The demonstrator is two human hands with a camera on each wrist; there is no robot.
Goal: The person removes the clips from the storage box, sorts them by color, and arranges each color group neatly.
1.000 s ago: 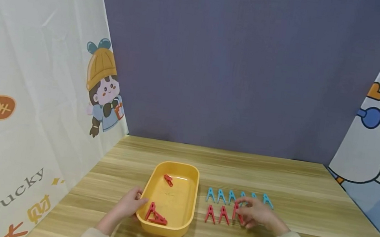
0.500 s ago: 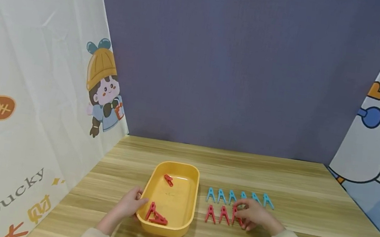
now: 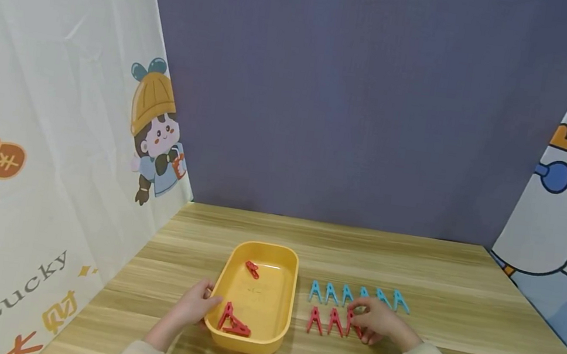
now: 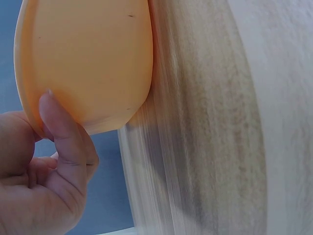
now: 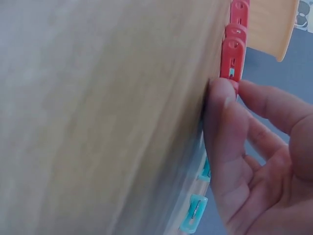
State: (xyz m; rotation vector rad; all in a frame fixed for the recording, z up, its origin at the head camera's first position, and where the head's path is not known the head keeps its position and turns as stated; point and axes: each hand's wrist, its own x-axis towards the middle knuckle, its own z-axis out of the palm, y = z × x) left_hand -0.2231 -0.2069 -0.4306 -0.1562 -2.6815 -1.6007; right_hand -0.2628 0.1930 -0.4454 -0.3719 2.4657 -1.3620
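Note:
My left hand (image 3: 196, 302) grips the near left rim of a yellow plastic tub (image 3: 265, 304), thumb over the edge. In the left wrist view the tub's outer wall (image 4: 93, 58) rises beside the fingers. Inside lie one red clothespin (image 3: 252, 269) toward the back and a small group of red clothespins (image 3: 237, 327) at the front left. To the right, my right hand (image 3: 379, 321) pinches a red clothespin (image 3: 350, 321) between thumb and index finger, at the right end of a red row. Two more red clothespins (image 3: 315, 321) stand left of it, legs toward me.
Behind the red row runs a line of several light blue clothespins (image 3: 331, 293), partly covered by the right hand. The wooden table (image 3: 235, 224) meets a dark blue panel (image 3: 343, 119) at the back. Printed white sheets (image 3: 73, 116) flank the left and right sides.
The right hand has come down and slightly left with its red clothespin, which now lines up with the other two. The left hand and tub have stayed put.

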